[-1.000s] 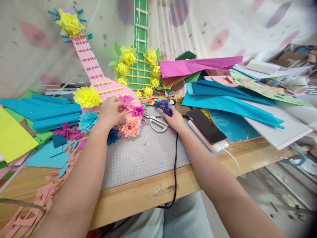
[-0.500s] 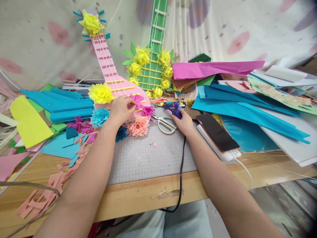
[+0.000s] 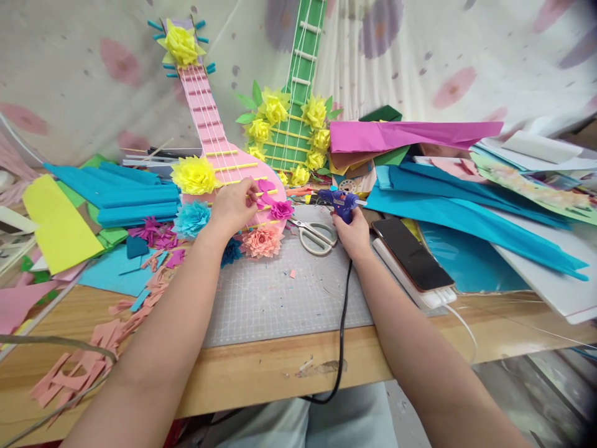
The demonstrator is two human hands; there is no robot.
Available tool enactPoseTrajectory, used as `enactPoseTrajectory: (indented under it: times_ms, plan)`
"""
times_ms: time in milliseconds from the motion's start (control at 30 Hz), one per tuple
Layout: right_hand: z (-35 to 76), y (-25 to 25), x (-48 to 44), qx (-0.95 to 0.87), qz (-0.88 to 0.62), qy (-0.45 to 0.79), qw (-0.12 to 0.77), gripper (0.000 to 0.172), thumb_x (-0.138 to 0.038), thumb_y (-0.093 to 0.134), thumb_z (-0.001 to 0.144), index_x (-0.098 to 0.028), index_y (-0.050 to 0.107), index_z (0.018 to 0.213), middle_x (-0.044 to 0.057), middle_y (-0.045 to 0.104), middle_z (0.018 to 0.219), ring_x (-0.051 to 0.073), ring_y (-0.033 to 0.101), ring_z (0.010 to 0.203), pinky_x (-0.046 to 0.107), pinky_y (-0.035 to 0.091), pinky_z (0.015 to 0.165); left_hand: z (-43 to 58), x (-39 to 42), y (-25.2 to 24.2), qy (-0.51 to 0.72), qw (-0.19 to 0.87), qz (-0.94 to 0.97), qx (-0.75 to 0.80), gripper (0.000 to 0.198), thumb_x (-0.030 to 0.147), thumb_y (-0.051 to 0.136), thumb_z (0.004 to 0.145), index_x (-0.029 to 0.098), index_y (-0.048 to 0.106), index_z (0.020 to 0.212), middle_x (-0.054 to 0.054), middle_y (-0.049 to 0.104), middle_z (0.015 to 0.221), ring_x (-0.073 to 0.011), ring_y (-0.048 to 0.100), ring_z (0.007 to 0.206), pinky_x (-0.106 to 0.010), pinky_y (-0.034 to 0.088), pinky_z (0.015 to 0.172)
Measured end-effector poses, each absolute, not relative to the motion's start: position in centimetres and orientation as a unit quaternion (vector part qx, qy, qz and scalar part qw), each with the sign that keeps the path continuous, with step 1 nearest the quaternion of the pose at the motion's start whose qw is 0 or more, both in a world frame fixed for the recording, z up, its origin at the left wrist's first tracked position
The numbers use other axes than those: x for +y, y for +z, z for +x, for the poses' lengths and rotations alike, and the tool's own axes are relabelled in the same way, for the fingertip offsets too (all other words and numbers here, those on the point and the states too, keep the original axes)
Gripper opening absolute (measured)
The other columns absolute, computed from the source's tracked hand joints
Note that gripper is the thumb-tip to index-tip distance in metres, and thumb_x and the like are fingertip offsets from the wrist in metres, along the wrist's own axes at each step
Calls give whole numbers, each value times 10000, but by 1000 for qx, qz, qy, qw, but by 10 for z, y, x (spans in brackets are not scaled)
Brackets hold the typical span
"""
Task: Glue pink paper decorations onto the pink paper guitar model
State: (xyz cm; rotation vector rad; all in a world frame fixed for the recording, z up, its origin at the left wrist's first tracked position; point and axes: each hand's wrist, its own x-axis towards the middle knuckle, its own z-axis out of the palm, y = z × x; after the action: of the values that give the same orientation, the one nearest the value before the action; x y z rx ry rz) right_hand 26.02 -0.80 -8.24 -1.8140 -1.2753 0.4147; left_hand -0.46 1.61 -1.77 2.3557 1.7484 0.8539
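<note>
My left hand (image 3: 234, 208) is at the body of a pink paper lute (image 3: 209, 124), its thumb and fingers pinched together beside magenta paper petals (image 3: 265, 188). Whatever lies between the fingertips is hidden. Around it on the lute sit a yellow paper flower (image 3: 194, 175), a light blue one (image 3: 192, 219), a magenta one (image 3: 282, 210) and a peach one (image 3: 262, 241). In my right hand (image 3: 353, 233) is a blue glue gun (image 3: 339, 201), its nozzle pointing right and its black cord (image 3: 343, 323) running down over the table edge. Scissors (image 3: 315, 238) lie just left of that hand.
A green paper instrument (image 3: 298, 87) with yellow flowers stands behind. A grey cutting mat (image 3: 280, 305) covers the front middle. A phone (image 3: 413, 254) rests on a white power strip (image 3: 396, 274). Blue paper (image 3: 466, 199) piles at right; peach scraps (image 3: 100, 345) lie at left.
My right hand has lifted the glue gun slightly and turned it, so its nozzle shows more clearly to the right. The left hand stays at the magenta petals. The view has shifted a little.
</note>
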Motion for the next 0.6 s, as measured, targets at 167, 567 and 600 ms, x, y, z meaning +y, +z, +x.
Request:
enactPoseTrajectory:
  times_ms: [167, 567, 600]
  plan:
    - [261, -83, -8, -513, -705, 169, 460, 395, -404, 538, 731, -166, 603, 1040, 112, 680, 994, 255, 619, 895, 378, 462, 830, -5, 16, -16, 293, 40, 761, 578, 161, 228, 561, 766, 208, 656, 894, -36, 700, 900, -186, 624, 813, -301, 458, 760]
    - [261, -93, -4, -505, -662, 195, 519, 389, -409, 548, 708, -191, 606, 1025, 81, 673, 944, 225, 617, 827, 387, 492, 769, -11, 19, -17, 277, 20, 783, 556, 280, 235, 582, 749, 191, 713, 993, -60, 663, 948, -194, 601, 853, -309, 455, 790]
    - [261, -95, -3, -507, -652, 192, 530, 378, -411, 553, 703, -194, 610, 1009, 74, 674, 930, 219, 616, 807, 387, 492, 761, -11, 20, -18, 272, 11, 790, 550, 270, 225, 581, 746, 189, 717, 977, -63, 657, 948, -200, 598, 868, -314, 452, 797]
